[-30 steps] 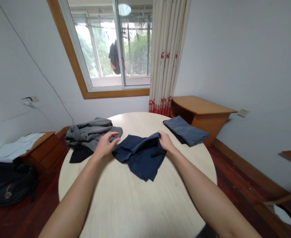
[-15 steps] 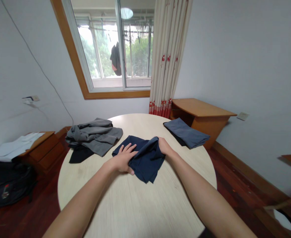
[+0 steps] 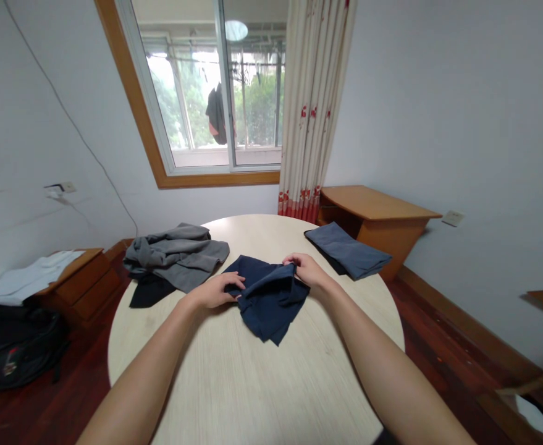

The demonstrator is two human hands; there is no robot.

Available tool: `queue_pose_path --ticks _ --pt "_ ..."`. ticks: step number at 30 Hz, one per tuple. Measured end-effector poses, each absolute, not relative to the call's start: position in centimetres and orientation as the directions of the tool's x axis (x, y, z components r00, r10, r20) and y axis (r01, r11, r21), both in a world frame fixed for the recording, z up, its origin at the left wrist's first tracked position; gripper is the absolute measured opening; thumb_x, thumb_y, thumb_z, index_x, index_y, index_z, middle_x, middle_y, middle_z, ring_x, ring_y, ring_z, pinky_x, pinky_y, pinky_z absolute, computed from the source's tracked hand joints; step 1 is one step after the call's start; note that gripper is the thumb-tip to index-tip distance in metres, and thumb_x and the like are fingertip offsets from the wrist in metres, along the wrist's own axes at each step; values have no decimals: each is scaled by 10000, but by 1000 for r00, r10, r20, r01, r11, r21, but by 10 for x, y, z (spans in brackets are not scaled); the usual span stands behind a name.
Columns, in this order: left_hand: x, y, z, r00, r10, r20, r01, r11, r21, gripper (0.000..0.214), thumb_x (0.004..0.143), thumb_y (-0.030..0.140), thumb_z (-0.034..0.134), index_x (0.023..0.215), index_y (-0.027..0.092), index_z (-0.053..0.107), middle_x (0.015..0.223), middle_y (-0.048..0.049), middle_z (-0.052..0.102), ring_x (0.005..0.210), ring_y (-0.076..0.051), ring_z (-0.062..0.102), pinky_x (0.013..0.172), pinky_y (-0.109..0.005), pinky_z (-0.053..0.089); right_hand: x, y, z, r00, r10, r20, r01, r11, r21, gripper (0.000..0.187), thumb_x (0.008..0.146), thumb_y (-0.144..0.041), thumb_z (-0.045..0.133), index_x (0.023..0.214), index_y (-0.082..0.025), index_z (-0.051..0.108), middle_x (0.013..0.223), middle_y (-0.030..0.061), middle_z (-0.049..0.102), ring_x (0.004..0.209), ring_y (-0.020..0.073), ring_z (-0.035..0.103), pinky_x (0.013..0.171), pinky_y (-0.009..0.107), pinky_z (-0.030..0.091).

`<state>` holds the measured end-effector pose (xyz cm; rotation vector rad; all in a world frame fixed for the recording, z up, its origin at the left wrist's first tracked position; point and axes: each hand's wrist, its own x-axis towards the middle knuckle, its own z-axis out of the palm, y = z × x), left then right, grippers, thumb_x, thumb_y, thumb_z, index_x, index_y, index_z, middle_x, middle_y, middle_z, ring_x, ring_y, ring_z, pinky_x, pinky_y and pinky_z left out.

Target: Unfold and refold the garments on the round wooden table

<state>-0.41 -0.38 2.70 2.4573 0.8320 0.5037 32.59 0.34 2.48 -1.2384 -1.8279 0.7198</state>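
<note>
A dark navy garment (image 3: pixel 269 309) lies partly folded and rumpled on the round table, its waist or hem edge lifted in a raised fold. My right hand (image 3: pixel 304 269) pinches this fold at its upper right corner, between thumb and fingers. At the garment's left side, my left hand (image 3: pixel 218 290) has its fingers curled over the cloth, thumb beneath them, gripping the edge of the fold. Parts of the fingertips are hidden in the cloth. Two pointed corners of the garment hang toward me on the table.
On the pale round table (image 3: pixel 252 395), a crumpled grey garment (image 3: pixel 178 253) lies over a black cloth (image 3: pixel 151 290) at left. A folded blue-grey garment (image 3: pixel 348 247) rests at the right edge. Beyond stand a wooden desk (image 3: pixel 377 204) and a curtain (image 3: pixel 315 111).
My left hand has gone from lying spread on the cloth to curled at its left edge. My right hand has shifted slightly left over the raised fold, which has opened wider.
</note>
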Motion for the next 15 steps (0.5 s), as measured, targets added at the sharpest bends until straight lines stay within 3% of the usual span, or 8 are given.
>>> queue_pose_path --ticks 2,5,9,12,15 --pt "0 -4 27 731 646 219 463 -706 536 155 875 292 650 987 238 744 1277 -90 674 1308 -257 536 1159 -457 353 332 5 29 -191 940 284 380 337 -861 186 811 -251 593 928 -147 694 888 86 739 819 205 681 780 320 527" --pt "6 -2 23 712 651 263 473 -721 506 195 919 295 566 927 212 742 1197 -88 710 1212 -246 598 1124 -434 396 336 4 31 -222 943 249 262 303 -916 281 807 -357 681 997 -150 695 928 98 743 872 209 691 857 354 527" --pt "9 1 16 661 695 284 524 -698 488 251 913 316 562 1049 192 733 1185 -93 716 1183 -259 604 1086 -421 430 331 -4 34 -356 910 212 116 268 -957 483 770 -518 749 1100 -169 689 1058 130 744 1022 247 681 976 428 486" --pt "10 0 16 635 715 292 543 -683 489 289 912 322 556 1113 198 722 1177 -80 720 1179 -259 603 1078 -402 431 329 -11 39 -516 834 194 18 238 -971 644 773 -617 722 1244 -188 634 1245 155 684 1160 260 631 1047 439 435" --pt "11 -3 18 634 716 293 545 -682 488 293 925 333 534 1107 209 727 1160 -71 724 1149 -254 615 1066 -386 432 327 -16 43 -681 713 167 -2 226 -974 903 658 -680 780 1377 -188 544 1388 156 589 1267 276 561 1092 410 396"
